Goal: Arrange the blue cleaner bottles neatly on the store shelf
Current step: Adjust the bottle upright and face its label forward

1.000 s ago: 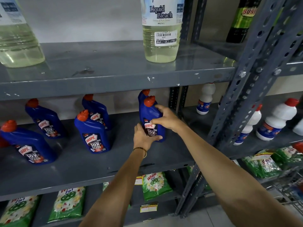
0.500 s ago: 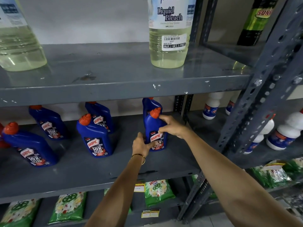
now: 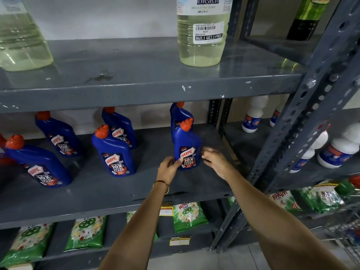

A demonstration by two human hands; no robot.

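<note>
Several blue cleaner bottles with orange caps stand on the grey middle shelf [image 3: 116,193]. One blue bottle [image 3: 187,141] stands upright at the shelf's right end, directly in front of a second bottle [image 3: 177,114]. My left hand [image 3: 168,168] pinches its lower left edge, thumb on the label. My right hand [image 3: 216,162] hovers just right of it, fingers apart and blurred, not touching. Further left stand a front bottle [image 3: 115,151], one behind it [image 3: 121,126], and two leaning bottles [image 3: 58,133] [image 3: 39,162].
Large bleach bottles [image 3: 202,36] [image 3: 21,39] sit on the upper shelf. A perforated steel upright [image 3: 303,123] borders the shelf on the right, with white bottles [image 3: 253,115] [image 3: 342,147] beyond it. Green detergent packs [image 3: 187,215] lie on the shelf below.
My right hand has let go of the bottle's neck and dropped to the right of it. The bottle now stands on the shelf, my left hand still at its base.
</note>
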